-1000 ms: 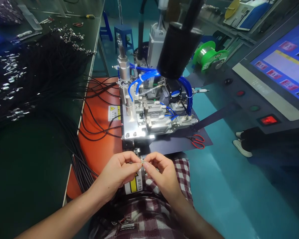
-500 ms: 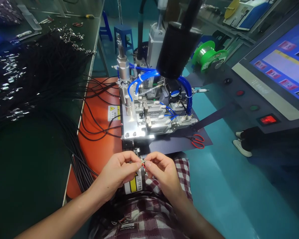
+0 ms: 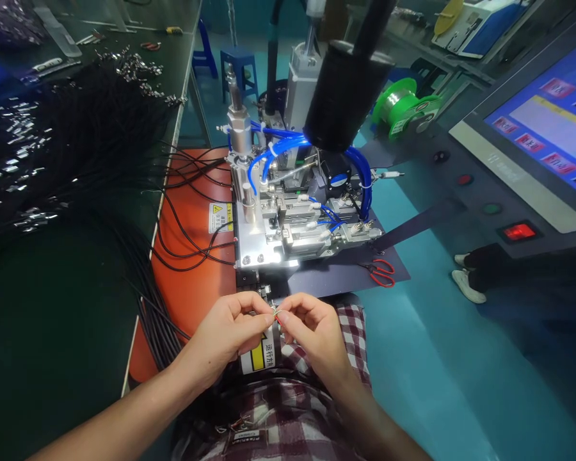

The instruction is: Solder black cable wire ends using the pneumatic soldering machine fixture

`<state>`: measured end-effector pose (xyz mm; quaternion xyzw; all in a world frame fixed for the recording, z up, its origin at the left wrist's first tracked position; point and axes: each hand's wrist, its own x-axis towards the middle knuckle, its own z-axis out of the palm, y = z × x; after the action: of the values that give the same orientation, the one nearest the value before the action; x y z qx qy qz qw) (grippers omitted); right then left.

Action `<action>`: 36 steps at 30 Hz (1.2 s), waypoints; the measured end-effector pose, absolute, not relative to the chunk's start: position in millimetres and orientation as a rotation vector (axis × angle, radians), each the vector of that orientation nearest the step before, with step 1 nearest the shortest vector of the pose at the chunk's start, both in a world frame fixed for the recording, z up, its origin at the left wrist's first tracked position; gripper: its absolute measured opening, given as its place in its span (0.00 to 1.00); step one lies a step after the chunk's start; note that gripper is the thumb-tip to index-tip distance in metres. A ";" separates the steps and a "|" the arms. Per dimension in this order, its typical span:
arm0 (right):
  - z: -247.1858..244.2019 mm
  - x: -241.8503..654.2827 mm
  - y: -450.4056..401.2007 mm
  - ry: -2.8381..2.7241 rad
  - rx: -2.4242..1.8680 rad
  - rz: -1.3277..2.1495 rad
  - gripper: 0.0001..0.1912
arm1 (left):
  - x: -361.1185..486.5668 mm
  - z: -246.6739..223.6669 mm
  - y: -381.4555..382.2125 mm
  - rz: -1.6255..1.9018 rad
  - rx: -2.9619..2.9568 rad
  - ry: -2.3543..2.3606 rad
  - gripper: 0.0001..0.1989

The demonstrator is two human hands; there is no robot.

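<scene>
Both of my hands meet over my lap in front of the machine. My left hand (image 3: 237,326) pinches thin coloured wires (image 3: 277,315) between thumb and forefinger. Close beside it, my right hand (image 3: 314,330) pinches the same fine wires, of which green and red strands show. The fingertips hide most of the wire ends. Under the hands sits a cylinder with a yellow and white label (image 3: 259,358). Just beyond stands a metal machine (image 3: 264,237) with blue air hoses (image 3: 288,144).
Black cables (image 3: 158,320) run along an orange surface (image 3: 192,237) at left, beside a large cable heap (image 3: 77,128). Red-handled snips (image 3: 381,272) lie right of the machine. A control screen (image 3: 552,128) and a green spool (image 3: 400,109) stand at right. A person's shoes (image 3: 468,286) show on the floor.
My hands stay almost in place, both still pinching the wires. The strands between the fingertips have shifted slightly, and the view has moved a little.
</scene>
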<state>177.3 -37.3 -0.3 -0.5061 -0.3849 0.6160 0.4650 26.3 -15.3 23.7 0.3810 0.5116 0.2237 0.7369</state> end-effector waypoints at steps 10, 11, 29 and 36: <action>-11.5 181.5 -32.6 -0.843 -1.110 1.693 0.04 | 23.6 26.1 -13.1 0.452 0.825 1.059 0.10; -12.8 183.5 -31.0 -0.858 -1.094 1.728 0.04 | 23.1 26.6 -12.0 0.431 0.814 1.047 0.09; -10.4 194.1 -31.7 -1.065 -1.121 1.591 0.05 | 27.0 26.5 -12.7 0.489 0.785 1.132 0.07; 1.7 183.6 -34.4 -1.167 -1.280 1.500 0.04 | 27.1 26.3 -13.9 0.494 0.821 1.141 0.07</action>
<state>183.6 -34.4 1.7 -0.5089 -0.4638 0.5964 0.4125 27.1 -13.9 26.3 0.3738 0.5190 0.2248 0.7351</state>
